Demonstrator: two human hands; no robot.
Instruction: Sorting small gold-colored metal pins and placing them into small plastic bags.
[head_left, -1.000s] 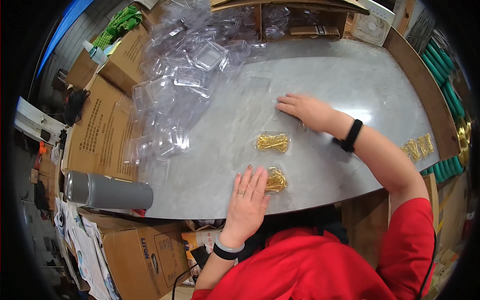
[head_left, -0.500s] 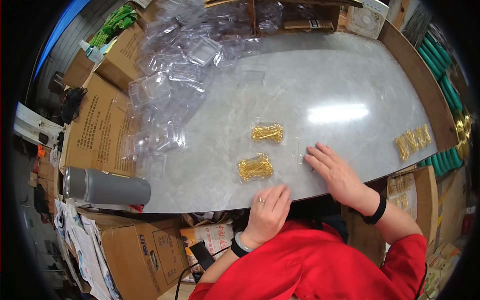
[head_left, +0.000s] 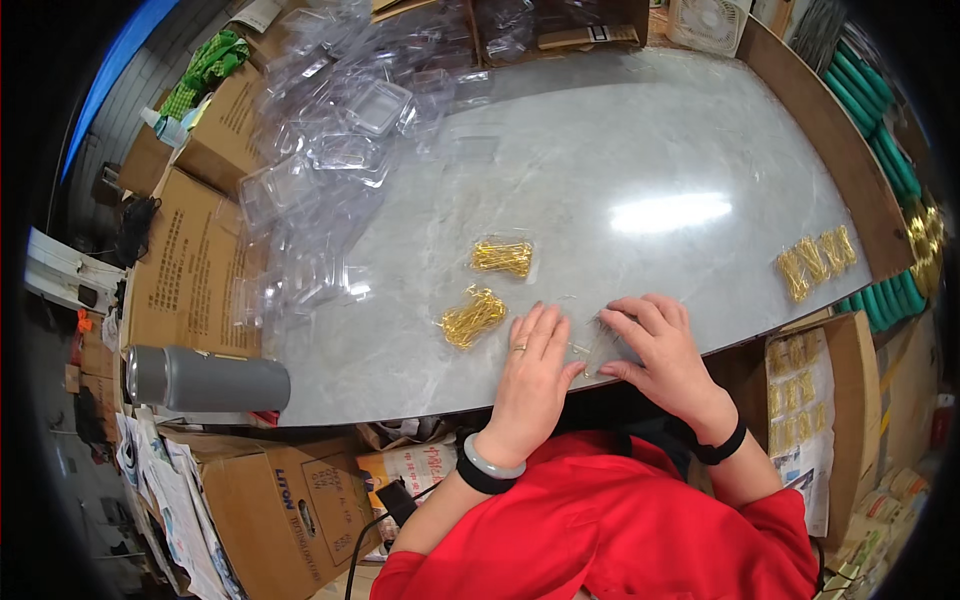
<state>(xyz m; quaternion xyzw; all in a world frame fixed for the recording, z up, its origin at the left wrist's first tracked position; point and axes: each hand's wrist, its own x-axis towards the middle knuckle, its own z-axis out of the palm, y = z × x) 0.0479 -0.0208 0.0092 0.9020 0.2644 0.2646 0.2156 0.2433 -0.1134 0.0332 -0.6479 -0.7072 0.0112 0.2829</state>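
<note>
My left hand (head_left: 533, 375) lies palm down near the table's front edge, its fingers stretched out. Across a small gap, my right hand (head_left: 662, 358) is bent over the tabletop, thumb and fingers apart. Between the two hands are thin, pale wire-like pieces (head_left: 580, 349), too small to make out fully and partly hidden by the fingers. Just left of my left hand sits a loose bundle of gold wire pins (head_left: 473, 318). Behind it, a second gold pin bundle (head_left: 502, 257) rests in a clear plastic tray.
Clear plastic shells (head_left: 345, 150) are heaped at the back left. Several gold pin bundles (head_left: 817, 262) line the right side by a raised board (head_left: 835, 150). A grey bottle (head_left: 210, 380) lies at the left edge, near cardboard boxes (head_left: 185, 270). A white fan (head_left: 708, 25) stands at the back.
My left hand has moved forward onto the table, beside the near gold bundle. My right hand has gone from flat to bent, and the hands are closer together. The view has shifted slightly.
</note>
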